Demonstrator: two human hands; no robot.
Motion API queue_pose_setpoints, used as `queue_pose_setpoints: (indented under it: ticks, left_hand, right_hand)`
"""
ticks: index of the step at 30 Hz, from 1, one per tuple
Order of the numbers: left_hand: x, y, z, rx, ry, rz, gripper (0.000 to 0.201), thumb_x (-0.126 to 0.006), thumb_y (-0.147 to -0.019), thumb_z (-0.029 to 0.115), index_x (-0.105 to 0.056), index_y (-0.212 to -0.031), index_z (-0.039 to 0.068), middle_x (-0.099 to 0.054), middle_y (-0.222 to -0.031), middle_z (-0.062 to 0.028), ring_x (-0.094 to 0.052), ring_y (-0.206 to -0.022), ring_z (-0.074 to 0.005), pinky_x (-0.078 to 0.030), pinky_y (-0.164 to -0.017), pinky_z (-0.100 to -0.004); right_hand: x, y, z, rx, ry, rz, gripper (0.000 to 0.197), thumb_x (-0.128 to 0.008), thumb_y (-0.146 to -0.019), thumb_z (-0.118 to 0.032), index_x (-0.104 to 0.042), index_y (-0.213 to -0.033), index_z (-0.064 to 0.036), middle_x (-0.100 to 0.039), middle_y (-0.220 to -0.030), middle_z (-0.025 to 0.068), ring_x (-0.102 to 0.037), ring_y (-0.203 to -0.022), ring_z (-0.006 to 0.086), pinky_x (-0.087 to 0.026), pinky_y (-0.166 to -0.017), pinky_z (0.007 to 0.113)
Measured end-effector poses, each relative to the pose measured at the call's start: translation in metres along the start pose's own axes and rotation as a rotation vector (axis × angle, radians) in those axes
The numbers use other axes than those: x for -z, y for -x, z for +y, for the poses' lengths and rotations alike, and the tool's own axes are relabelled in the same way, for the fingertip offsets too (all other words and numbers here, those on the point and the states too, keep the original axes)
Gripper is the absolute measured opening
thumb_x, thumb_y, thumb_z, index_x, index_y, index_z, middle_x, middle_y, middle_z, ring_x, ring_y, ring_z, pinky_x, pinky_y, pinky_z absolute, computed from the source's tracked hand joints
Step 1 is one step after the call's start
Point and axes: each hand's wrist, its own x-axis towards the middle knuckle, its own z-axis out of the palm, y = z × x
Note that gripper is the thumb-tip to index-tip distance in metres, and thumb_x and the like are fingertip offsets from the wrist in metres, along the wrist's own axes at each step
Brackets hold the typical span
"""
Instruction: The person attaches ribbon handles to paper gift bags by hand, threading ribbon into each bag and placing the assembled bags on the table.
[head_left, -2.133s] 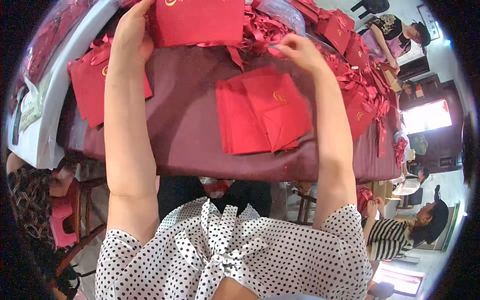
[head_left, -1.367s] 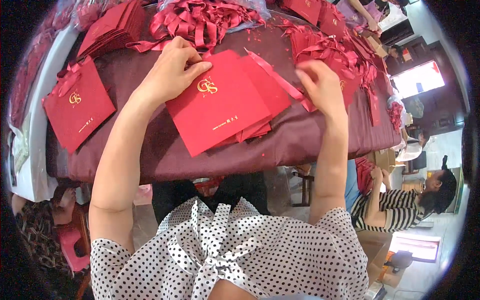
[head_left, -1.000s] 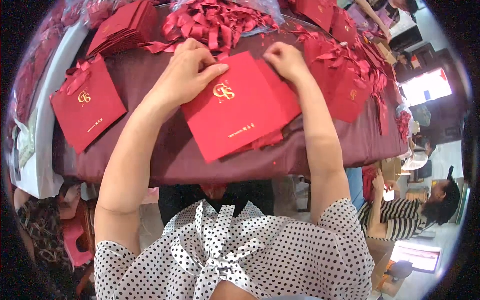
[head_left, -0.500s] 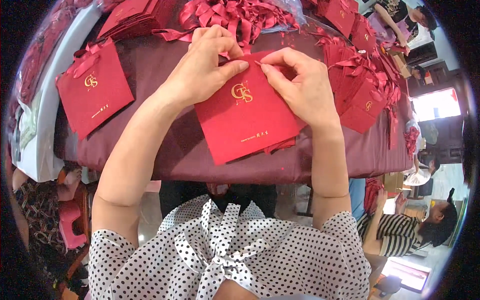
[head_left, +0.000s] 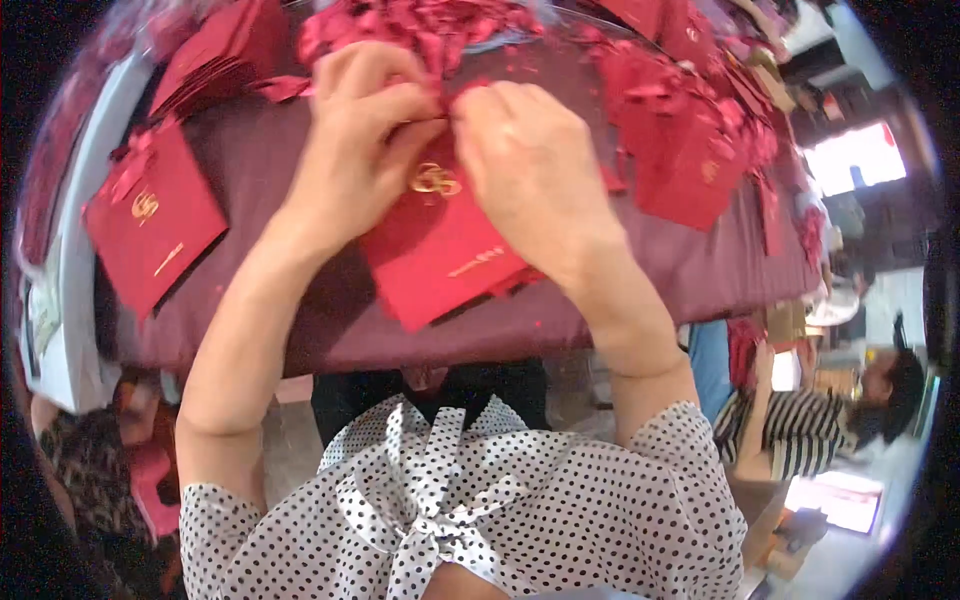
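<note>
A red paper gift bag point(head_left: 430, 280) with a gold emblem lies flat before me on the cloth-covered table. At its top edge my left hand point(head_left: 365, 130) is closed, thumb and fingers pinched on what looks like a red ribbon; motion blurs it. My right hand point(head_left: 530, 165) is curled beside it over the bag's upper right part, its back toward me. Its fingertips are hidden, so what they pinch cannot be made out. Under the bag's lower right edge more red pieces peek out.
At the left lies a red bag point(head_left: 155, 220) with a ribbon bow. Stacked red bags point(head_left: 220, 50) stand at the far left, loose red ribbons point(head_left: 420, 30) at the back, beribboned bags point(head_left: 690, 170) on the right. A co-worker in a striped shirt point(head_left: 800, 430) sits at the right.
My right hand has moved left and turned over, its fingers curling close to the left hand. The whole view has shifted, and the scene appears farther left.
</note>
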Motion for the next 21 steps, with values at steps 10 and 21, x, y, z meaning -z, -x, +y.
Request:
queue_pose_setpoints:
  ticks: [10,21]
  left_hand:
    - [-0.010,0.017,-0.015,0.034,-0.016,-0.053,0.023,-0.056,-0.076,-0.006,-0.058,-0.098,-0.001,-0.057,-0.107,-0.0132,-0.047,-0.115,-0.0315,-0.033,-0.099,-0.0381]
    - [0.017,0.035,-0.056,0.375,0.336,-0.261,0.029,-0.046,-0.092,0.002,-0.048,-0.121,-0.002,-0.049,-0.126,-0.0113,-0.044,-0.121,-0.0204,-0.031,-0.102,-0.0308]
  right_hand:
    - [-0.005,0.012,0.003,0.057,0.111,0.116,0.015,-0.057,-0.069,-0.018,-0.063,-0.070,-0.0047,-0.061,-0.068,0.0093,-0.058,-0.069,0.0250,-0.045,-0.060,0.036]
    - [-0.017,0.012,0.008,0.047,-0.070,0.145,0.021,-0.056,-0.072,-0.022,-0.063,-0.072,-0.0018,-0.061,-0.072,0.0107,-0.055,-0.068,0.0246,-0.040,-0.058,0.037]
